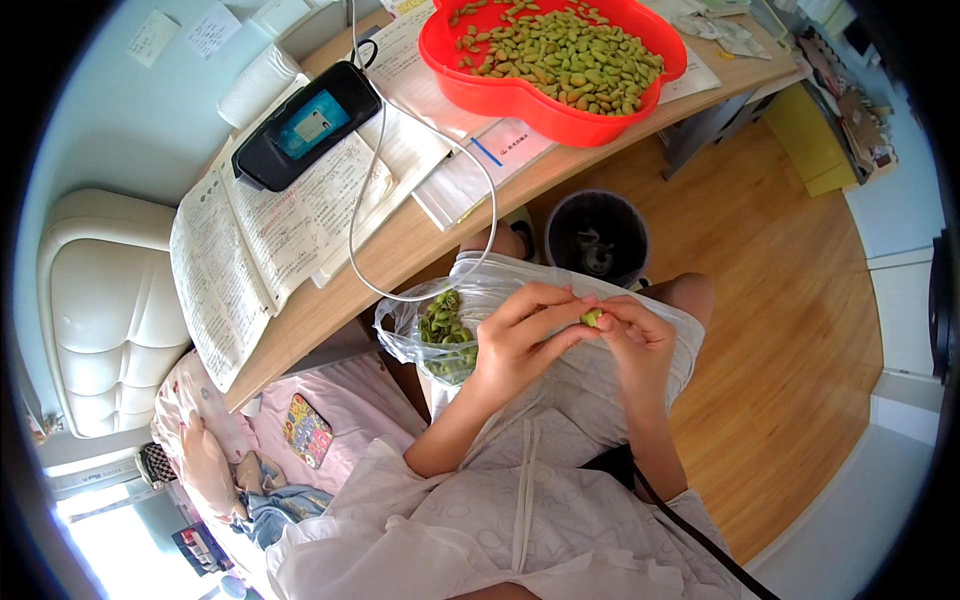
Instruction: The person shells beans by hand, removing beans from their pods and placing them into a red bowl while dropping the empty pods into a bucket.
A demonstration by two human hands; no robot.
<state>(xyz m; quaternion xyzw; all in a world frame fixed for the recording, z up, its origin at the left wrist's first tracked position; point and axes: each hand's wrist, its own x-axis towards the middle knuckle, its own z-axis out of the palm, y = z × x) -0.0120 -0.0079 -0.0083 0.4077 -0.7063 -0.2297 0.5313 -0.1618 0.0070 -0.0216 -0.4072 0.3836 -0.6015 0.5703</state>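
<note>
Over my lap, both hands meet with their fingertips pinched round a small green bean pod (pixel 592 317). Only its light green end shows; the fingers cover the rest. My left hand (pixel 530 335) is closed on the pod from the left, and my right hand (pixel 640 340) from the right. Left of my left hand, a clear plastic bag (pixel 398 345) rests against my thigh with several darker green pods (pixel 447 325) inside. On the desk, a red basin (pixel 540 105) holds a heap of pale green and brownish beans (pixel 590 65).
A dark bin (pixel 597 235) with some scraps stands on the floor beyond my knees. A white cable (pixel 492 215) loops off the desk (pixel 400 270) toward the bag. A phone-like black device (pixel 305 125) lies on open notebooks (pixel 270 220). At left is a bed (pixel 360 400).
</note>
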